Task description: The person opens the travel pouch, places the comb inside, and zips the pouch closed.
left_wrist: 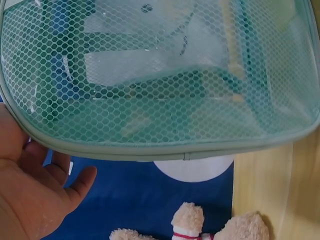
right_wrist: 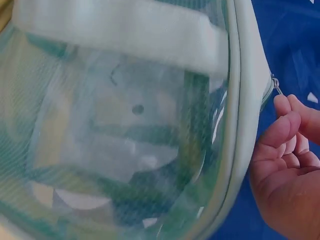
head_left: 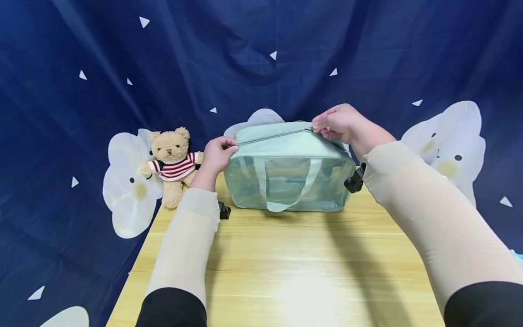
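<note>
A mint-green bag (head_left: 286, 181) with see-through and mesh panels stands upright on the table, its front strap handle (head_left: 278, 206) hanging down. At the bag's top left corner, my left hand (head_left: 216, 156) pinches the edge by the end of the zipper. In the left wrist view, that hand (left_wrist: 35, 185) is beside the mesh side panel (left_wrist: 150, 110), some fingertips hidden behind the rim. My right hand (head_left: 343, 125) is above the top right part. The right wrist view shows thumb and finger of this hand (right_wrist: 285, 160) pinching the metal zipper pull (right_wrist: 276, 85).
A teddy bear (head_left: 173, 165) in a striped top sits left of the bag, close to my left forearm. The wooden table (head_left: 286, 254) extends in front of the bag. Behind hangs a dark blue curtain (head_left: 229, 59) with white triangles and cloud faces.
</note>
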`<state>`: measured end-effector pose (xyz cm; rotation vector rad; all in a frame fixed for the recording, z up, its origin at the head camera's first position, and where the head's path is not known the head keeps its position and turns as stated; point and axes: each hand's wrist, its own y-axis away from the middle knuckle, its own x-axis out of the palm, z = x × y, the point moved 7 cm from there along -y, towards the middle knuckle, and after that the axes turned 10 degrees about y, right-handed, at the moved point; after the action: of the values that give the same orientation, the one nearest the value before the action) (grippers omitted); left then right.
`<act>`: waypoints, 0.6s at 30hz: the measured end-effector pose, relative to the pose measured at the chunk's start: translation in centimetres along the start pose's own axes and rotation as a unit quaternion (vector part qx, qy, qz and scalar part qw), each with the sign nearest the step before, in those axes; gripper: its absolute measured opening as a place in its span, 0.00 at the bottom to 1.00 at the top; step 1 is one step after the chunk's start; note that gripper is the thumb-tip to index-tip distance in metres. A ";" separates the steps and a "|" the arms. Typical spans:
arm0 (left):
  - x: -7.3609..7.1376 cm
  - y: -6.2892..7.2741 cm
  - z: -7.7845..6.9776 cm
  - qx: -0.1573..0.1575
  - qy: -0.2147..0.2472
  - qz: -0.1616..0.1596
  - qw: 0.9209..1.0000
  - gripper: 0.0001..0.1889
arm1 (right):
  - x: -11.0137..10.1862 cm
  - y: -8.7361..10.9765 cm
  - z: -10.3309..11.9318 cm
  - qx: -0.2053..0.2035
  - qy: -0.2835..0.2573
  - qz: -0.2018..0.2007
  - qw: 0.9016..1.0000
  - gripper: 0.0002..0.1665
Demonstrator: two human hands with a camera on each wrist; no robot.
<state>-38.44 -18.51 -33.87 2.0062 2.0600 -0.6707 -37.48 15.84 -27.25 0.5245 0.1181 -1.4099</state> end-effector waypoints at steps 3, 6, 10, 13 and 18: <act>-0.6 -0.1 0.2 -0.002 -0.010 -0.011 1.000 0.09 | -1.0 0.1 -0.9 0.004 -0.015 -0.006 1.000 0.08; -0.9 -0.2 0.4 0.001 -0.012 -0.020 1.000 0.09 | -2.1 0.3 -1.9 0.009 -0.040 -0.013 0.999 0.05; -1.5 -0.5 0.9 0.003 -0.021 -0.027 0.999 0.09 | -3.4 0.6 -2.9 0.001 -0.057 -0.022 0.998 0.06; -1.8 -0.6 1.2 0.003 -0.020 -0.028 0.999 0.08 | -4.0 0.7 -3.5 -0.005 -0.064 -0.021 0.998 0.08; -1.9 -0.7 1.4 0.003 -0.023 -0.028 0.999 0.08 | -4.7 1.0 -4.7 -0.007 -0.072 -0.016 0.997 0.14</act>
<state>-39.24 -20.82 -34.13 1.9259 2.0964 -0.7277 -36.27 22.11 -29.29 0.4095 0.0208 -1.4719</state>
